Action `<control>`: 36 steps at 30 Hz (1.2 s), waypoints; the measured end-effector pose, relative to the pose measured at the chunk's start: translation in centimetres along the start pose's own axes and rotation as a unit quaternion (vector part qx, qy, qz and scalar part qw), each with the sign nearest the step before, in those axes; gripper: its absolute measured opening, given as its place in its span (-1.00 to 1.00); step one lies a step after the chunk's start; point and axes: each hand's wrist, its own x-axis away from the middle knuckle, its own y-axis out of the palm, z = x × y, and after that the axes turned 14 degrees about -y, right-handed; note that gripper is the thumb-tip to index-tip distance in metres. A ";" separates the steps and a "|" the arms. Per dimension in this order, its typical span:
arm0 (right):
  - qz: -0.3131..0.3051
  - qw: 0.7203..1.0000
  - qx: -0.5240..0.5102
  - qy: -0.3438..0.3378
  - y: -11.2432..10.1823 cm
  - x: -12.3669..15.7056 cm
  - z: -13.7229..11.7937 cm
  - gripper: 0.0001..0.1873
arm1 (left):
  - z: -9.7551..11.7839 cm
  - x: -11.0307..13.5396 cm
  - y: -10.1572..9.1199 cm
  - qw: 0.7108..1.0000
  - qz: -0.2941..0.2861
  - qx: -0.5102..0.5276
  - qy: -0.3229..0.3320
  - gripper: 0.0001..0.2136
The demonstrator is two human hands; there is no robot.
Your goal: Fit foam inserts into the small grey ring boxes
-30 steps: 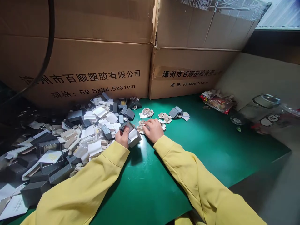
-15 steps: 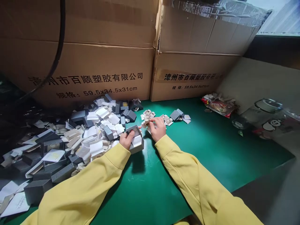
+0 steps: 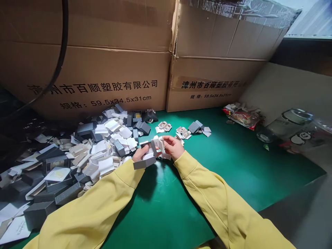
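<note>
My left hand (image 3: 140, 153) is closed on a small grey box (image 3: 148, 161), its thumb inside the open side. Right beside the box, my right hand (image 3: 174, 147) pinches a white paper insert (image 3: 158, 143) at the box's right edge. Whether part of the insert is still inside the box I cannot tell. Below the right fingers shows another white piece (image 3: 165, 156). Folded pale card inserts (image 3: 164, 127) lie just beyond my hands on the green table (image 3: 181, 193), with a second cluster of card inserts (image 3: 183, 132) to their right.
A large heap of grey boxes and white inserts (image 3: 106, 145) covers the left side. Two grey boxes (image 3: 195, 127) lie right of centre. Big cardboard cartons (image 3: 103, 69) stand behind. At the right are a red plastic bag (image 3: 243, 119) and a clear jar (image 3: 285, 126). A black cable (image 3: 62, 52) hangs at the left.
My left hand has turned the grey box so its opening faces differently. My right hand has drawn back towards the box and now holds the white insert at its edge.
</note>
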 end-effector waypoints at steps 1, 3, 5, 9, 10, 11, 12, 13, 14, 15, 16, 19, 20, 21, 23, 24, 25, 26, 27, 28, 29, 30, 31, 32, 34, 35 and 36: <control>-0.002 1.000 -0.011 0.010 0.0 0.0 0.0 -0.49 | 0.1 0.1 0.1 1.000 -0.002 -0.001 -0.007 -0.64; 0.004 1.000 -0.018 0.008 -0.1 0.0 0.1 -0.49 | 0.2 0.3 0.1 1.000 -0.001 -0.002 -0.016 -0.65; 0.019 1.000 -0.007 -0.004 -0.1 0.1 0.3 -0.52 | 0.4 0.4 0.0 1.000 0.006 -0.006 -0.020 -0.65; 0.053 0.997 0.042 -0.039 0.0 0.4 1.1 -0.54 | 0.6 0.5 -0.1 0.999 0.026 -0.037 -0.020 -0.63; 0.061 0.996 0.045 -0.040 0.0 0.5 1.2 -0.53 | 0.6 0.5 -0.2 0.998 0.033 -0.044 -0.019 -0.62; 0.063 0.997 0.041 -0.036 -0.1 0.6 1.2 -0.52 | 0.6 0.5 -0.2 0.998 0.040 -0.049 -0.017 -0.61; 0.063 0.997 0.033 -0.029 -0.1 0.8 1.2 -0.49 | 0.7 0.5 -0.2 0.997 0.048 -0.052 -0.018 -0.60; 0.059 0.998 0.024 -0.023 -0.1 1.0 1.1 -0.48 | 0.7 0.5 -0.1 0.997 0.056 -0.054 -0.022 -0.60; 0.049 0.998 0.020 -0.021 -0.2 1.2 1.0 -0.48 | 0.7 0.6 -0.1 0.996 0.064 -0.057 -0.029 -0.59; 0.038 0.999 0.020 -0.024 -0.2 1.4 0.9 -0.50 | 0.8 0.7 0.0 0.995 0.071 -0.063 -0.036 -0.57; 0.027 0.999 0.027 -0.028 -0.2 1.6 0.7 -0.54 | 0.8 0.7 0.0 0.994 0.077 -0.070 -0.041 -0.56; 0.026 0.996 0.070 -0.045 -0.3 2.0 0.4 -0.63 | 0.8 0.9 0.2 0.992 0.080 -0.090 -0.041 -0.54; 0.031 0.995 0.082 -0.048 -0.3 2.1 0.4 -0.66 | 0.8 0.8 0.2 0.992 0.078 -0.093 -0.038 -0.54; 0.036 0.994 0.090 -0.050 -0.4 2.1 0.4 -0.68 | 0.8 0.8 0.1 0.992 0.075 -0.093 -0.035 -0.54; 0.043 0.994 0.089 -0.047 -0.5 2.1 0.5 -0.69 | 0.7 0.6 -0.1 0.994 0.062 -0.087 -0.032 -0.55; 0.044 0.995 0.083 -0.040 -0.5 2.0 0.6 -0.68 | 0.6 0.5 -0.2 0.994 0.053 -0.085 -0.036 -0.55; 0.045 0.996 0.076 -0.031 -0.6 1.9 0.6 -0.67 | 0.6 0.4 -0.4 0.995 0.044 -0.083 -0.042 -0.55; 0.048 0.996 0.068 -0.019 -0.6 1.9 0.7 -0.66 | 0.6 0.3 -0.5 0.995 0.038 -0.082 -0.049 -0.56; 0.050 0.997 0.059 -0.005 -0.6 1.8 0.7 -0.65 | 0.5 0.2 -0.6 0.995 0.033 -0.080 -0.053 -0.57; 0.051 0.997 0.051 0.008 -0.6 1.7 0.7 -0.63 | 0.5 0.2 -0.7 0.995 0.031 -0.076 -0.054 -0.58; 0.052 0.998 0.044 0.016 -0.6 1.7 0.8 -0.63 | 0.5 0.2 -0.8 0.996 0.030 -0.072 -0.052 -0.59; 0.052 0.998 0.038 0.017 -0.6 1.7 0.8 -0.63 | 0.5 0.2 -0.9 0.996 0.028 -0.065 -0.048 -0.60; 0.051 0.998 0.032 0.012 -0.5 1.6 0.9 -0.63 | 0.4 0.2 -0.9 0.997 0.023 -0.056 -0.044 -0.61; 0.050 0.998 0.028 0.004 -0.5 1.6 0.9 -0.63 | 0.4 0.2 -0.9 0.998 0.016 -0.049 -0.042 -0.62; 0.048 0.998 0.025 -0.014 -0.6 1.6 1.1 -0.63 | 0.4 0.3 -1.0 0.998 -0.003 -0.040 -0.044 -0.62; 0.048 0.998 0.027 -0.021 -0.6 1.6 1.2 -0.63 | 0.4 0.3 -1.1 0.998 -0.014 -0.038 -0.048 -0.62; 0.047 0.998 0.032 -0.026 -0.7 1.7 1.2 -0.64 | 0.4 0.3 -1.2 0.998 -0.025 -0.037 -0.053 -0.62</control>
